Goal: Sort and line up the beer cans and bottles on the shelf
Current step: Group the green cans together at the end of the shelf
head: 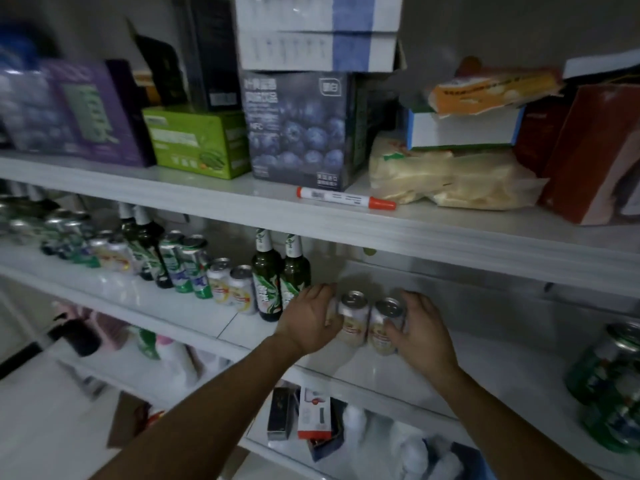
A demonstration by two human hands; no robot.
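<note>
Two pale yellow-white beer cans stand side by side on the white middle shelf (450, 358). My left hand (311, 317) wraps the left can (353, 317) from its left side. My right hand (420, 327) grips the right can (382, 327) from its right side. Just left of my hands stand two green beer bottles (266, 278), then two more pale cans (232, 285), green cans (187, 265), another pair of bottles (138, 237) and more cans trailing off to the far left. Green cans (609, 382) stand at the right edge of the shelf.
The upper shelf carries boxes, a blueberry carton (298, 129), a green box (197, 143), a plastic bag (446, 178) and a red-capped marker (346, 198) at its front edge. Its board overhangs the bottles closely. A lower shelf holds small boxes and packets (311, 414).
</note>
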